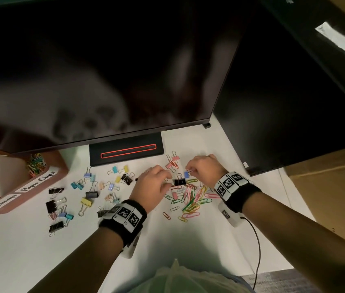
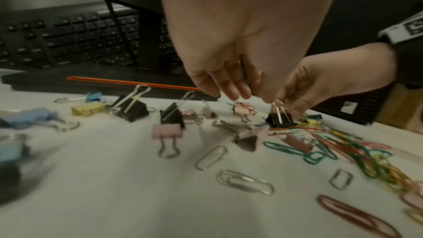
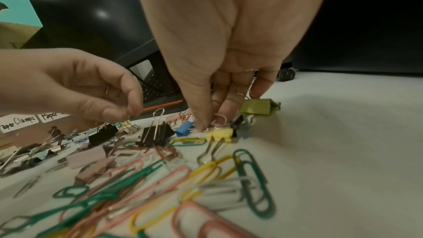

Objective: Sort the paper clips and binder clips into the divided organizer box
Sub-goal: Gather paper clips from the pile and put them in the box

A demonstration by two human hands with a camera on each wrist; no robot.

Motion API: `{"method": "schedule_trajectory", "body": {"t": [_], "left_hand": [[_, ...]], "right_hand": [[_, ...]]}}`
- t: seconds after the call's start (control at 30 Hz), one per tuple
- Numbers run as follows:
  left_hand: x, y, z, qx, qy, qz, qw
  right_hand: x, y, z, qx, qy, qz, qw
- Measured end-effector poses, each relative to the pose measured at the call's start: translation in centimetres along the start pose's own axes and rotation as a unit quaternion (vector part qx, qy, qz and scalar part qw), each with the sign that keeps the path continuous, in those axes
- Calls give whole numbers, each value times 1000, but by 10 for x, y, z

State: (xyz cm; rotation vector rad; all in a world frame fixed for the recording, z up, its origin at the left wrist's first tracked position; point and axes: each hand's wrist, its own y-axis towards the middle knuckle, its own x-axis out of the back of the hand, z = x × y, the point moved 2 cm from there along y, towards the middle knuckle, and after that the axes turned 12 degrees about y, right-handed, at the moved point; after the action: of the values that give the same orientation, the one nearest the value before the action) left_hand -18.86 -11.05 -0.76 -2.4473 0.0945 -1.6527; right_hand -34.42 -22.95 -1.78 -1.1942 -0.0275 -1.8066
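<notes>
On the white desk, loose binder clips lie to the left and a heap of coloured paper clips to the right. My left hand has curled fingers, and thumb and fingertips meet at the wire handle of a black binder clip. My right hand reaches down just behind it. Its thumb and forefinger pinch a pale wire loop beside a blue binder clip, seemingly that clip's handle. A yellow binder clip lies under these fingers. The brown organizer box stands far left, with paper clips in its rear compartment.
A dark monitor hangs over the back of the desk on a black base. A keyboard sits behind it. A black cable runs off my right wristband. A cardboard box stands at the right.
</notes>
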Motion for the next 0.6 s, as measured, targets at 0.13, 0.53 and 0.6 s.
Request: {"method": "schedule_trajectory", "body": {"t": [0.13,0.53,0.6], "left_hand": [[-15,2,-10,-8,26,44,999],[-12,-1,14,42,-22,86,995],[-12,-1,16,39,-21,91,995]], "right_hand": [[1,-2,-4,-10,21,-2,1000],[8,-1,-4,-34,5,21,999],[10,-3,-6,-34,14,19,999]]}}
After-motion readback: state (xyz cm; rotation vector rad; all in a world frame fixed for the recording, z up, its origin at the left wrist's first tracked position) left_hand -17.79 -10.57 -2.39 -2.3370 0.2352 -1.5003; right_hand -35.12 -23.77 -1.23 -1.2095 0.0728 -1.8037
